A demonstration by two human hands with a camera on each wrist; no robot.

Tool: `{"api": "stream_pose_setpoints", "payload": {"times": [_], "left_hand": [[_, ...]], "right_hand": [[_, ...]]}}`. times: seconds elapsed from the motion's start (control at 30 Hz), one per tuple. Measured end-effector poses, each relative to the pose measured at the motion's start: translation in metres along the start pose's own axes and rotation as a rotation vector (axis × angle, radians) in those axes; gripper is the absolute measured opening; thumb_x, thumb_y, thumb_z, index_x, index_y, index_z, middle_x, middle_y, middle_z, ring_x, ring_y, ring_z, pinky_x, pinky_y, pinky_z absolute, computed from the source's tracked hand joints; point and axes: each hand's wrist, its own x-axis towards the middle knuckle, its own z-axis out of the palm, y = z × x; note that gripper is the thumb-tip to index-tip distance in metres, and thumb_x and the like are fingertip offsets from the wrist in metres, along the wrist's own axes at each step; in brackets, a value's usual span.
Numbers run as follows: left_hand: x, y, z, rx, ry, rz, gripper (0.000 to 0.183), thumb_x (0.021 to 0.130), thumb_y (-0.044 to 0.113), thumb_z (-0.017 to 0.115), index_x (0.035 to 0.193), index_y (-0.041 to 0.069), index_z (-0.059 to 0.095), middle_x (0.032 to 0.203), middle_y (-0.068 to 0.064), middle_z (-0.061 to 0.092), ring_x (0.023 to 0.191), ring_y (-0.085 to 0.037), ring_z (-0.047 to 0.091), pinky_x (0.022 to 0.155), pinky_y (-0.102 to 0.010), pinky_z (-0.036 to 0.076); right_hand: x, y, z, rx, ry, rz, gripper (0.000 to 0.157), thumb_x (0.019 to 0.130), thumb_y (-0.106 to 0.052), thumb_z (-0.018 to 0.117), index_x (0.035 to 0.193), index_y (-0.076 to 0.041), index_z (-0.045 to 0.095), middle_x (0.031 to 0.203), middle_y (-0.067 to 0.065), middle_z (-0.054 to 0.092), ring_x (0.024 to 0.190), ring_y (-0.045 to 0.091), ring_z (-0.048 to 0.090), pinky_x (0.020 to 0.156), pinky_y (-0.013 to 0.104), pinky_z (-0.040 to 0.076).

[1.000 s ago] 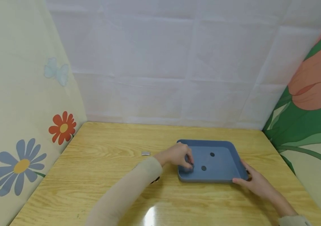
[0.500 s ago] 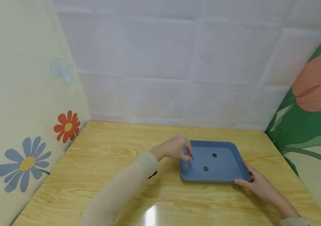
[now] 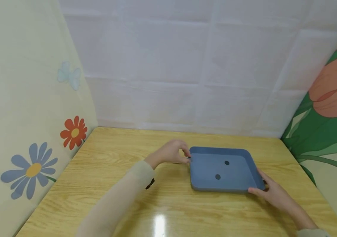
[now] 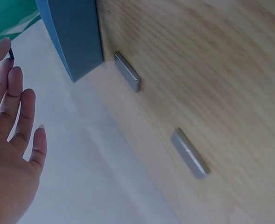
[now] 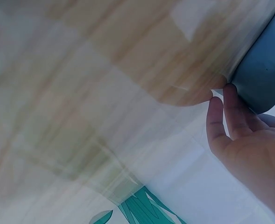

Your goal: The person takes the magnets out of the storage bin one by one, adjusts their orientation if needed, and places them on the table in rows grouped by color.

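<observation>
A thin dark piece (image 4: 11,54) is pinched by the left hand (image 3: 169,152), and the blue tray (image 3: 236,176) is gripped by the right hand (image 3: 273,192).

I see the head camera facing forward and down from farthest off, the blue tray (image 3: 232,171) at its four o'clock, while the wrist cameras look close past the left hand (image 4: 13,135) and right hand (image 5: 256,140), each sharing a piece of that tray, at eleven and two o'clock.
</observation>
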Motion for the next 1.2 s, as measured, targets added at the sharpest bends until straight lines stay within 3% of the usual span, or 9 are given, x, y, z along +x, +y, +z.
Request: {"api": "stream_pose_setpoints", "payload": {"times": [0.17, 0.4, 0.63, 0.9, 1.2], "left_hand": [[-0.014, -0.01, -0.001, -0.063, 0.026, -0.068, 0.008, 0.08, 0.03, 0.076, 0.084, 0.023, 0.074, 0.086, 0.009, 0.067, 0.09, -0.02, 0.065, 0.083, -0.036, 0.052], [-0.028, -0.02, 0.005, 0.025, 0.002, -0.144, 0.005, 0.08, 0.032, 0.075, 0.081, 0.028, 0.074, 0.083, 0.014, 0.065, 0.084, -0.011, 0.063, 0.077, -0.024, 0.049], [-0.035, -0.022, 0.016, 0.061, -0.042, -0.169, 0.006, 0.076, 0.029, 0.079, 0.08, 0.026, 0.075, 0.081, 0.016, 0.067, 0.078, -0.002, 0.06, 0.075, -0.02, 0.05], [-0.037, -0.025, 0.031, 0.089, -0.073, -0.193, 0.009, 0.075, 0.034, 0.081, 0.077, 0.029, 0.074, 0.081, 0.018, 0.066, 0.077, 0.001, 0.058, 0.081, -0.024, 0.049], [-0.037, -0.027, 0.034, 0.084, -0.085, -0.193, 0.01, 0.076, 0.037, 0.08, 0.079, 0.03, 0.073, 0.085, 0.017, 0.068, 0.078, 0.002, 0.061, 0.079, -0.021, 0.051]], "right_hand": [[-0.001, 0.0, -0.001, 0.006, -0.008, 0.006, 0.104, 0.085, -0.056, 0.063, 0.155, -0.005, 0.004, 0.148, 0.038, 0.025, 0.122, 0.047, 0.048, 0.079, 0.04, 0.052], [-0.001, 0.0, -0.003, -0.007, 0.006, -0.004, 0.105, 0.085, -0.056, 0.063, 0.154, -0.004, 0.005, 0.147, 0.04, 0.027, 0.119, 0.046, 0.05, 0.078, 0.039, 0.052], [-0.001, 0.0, -0.004, -0.002, 0.007, -0.005, 0.104, 0.085, -0.055, 0.064, 0.154, -0.004, 0.005, 0.146, 0.039, 0.029, 0.114, 0.041, 0.054, 0.075, 0.036, 0.051], [-0.001, 0.001, -0.002, -0.006, 0.007, -0.013, 0.104, 0.085, -0.055, 0.063, 0.154, -0.004, 0.005, 0.146, 0.039, 0.028, 0.118, 0.043, 0.051, 0.078, 0.038, 0.052], [0.002, 0.002, 0.0, 0.006, 0.005, -0.007, 0.106, 0.084, -0.058, 0.063, 0.155, -0.006, 0.004, 0.147, 0.038, 0.029, 0.118, 0.042, 0.051, 0.075, 0.034, 0.051]]}}
